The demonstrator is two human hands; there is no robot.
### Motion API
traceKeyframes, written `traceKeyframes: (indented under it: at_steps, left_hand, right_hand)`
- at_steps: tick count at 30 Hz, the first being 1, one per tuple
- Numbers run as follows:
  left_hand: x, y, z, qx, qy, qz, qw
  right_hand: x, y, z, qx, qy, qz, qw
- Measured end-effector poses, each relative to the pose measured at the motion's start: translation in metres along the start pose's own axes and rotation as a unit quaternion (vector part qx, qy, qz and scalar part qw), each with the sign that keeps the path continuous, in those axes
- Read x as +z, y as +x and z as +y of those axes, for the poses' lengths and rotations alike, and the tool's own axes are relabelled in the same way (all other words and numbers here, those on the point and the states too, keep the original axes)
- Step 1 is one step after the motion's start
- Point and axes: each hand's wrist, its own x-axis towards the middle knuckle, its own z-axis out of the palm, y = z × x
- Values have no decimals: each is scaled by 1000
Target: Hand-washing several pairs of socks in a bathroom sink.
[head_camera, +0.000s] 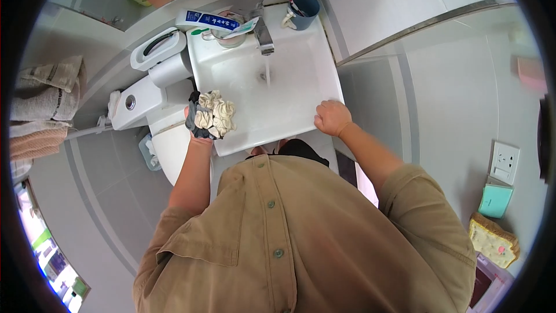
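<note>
My left hand [202, 140] is at the left front edge of a white washbasin [299, 74]. It holds a bunched, ruffled fabric piece [216, 113], cream on one side and dark grey on the other. That bunch hides most of the fingers. On the basin's right front corner rests my right hand [333, 117], fingers curled into a fist with nothing visible in it. A chrome faucet [263, 37] stands at the back of the basin. A thin stream of water [267, 71] falls from it near the drain [261, 76].
Behind the basin sit a glass mug [230, 42], toothpaste tubes [213, 21] and a blue cup [306, 11] with a red toothbrush [290, 1]. Left stands a toilet [173, 148]; towels [47, 95] hang beyond. A wall socket [504, 162] is at right.
</note>
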Motion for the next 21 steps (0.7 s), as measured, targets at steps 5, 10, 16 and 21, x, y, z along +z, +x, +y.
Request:
traceKeyframes:
  at_steps: [5, 10, 16, 21]
  left_hand:
    - [-17, -3, 2, 5, 49, 2, 999]
    - [2, -10, -6, 19, 9, -1, 1000]
    - [9, -12, -9, 24, -69, -36, 997]
    - [0, -14, -8, 26, -58, 13, 998]
  right_hand:
    - [9, 52, 0, 54, 109, -164, 979]
    - [-1, 149, -49, 85, 124, -114, 982]
    - [51, 202, -43, 107, 46, -154, 981]
    - [38, 202, -44, 48, -24, -164, 985]
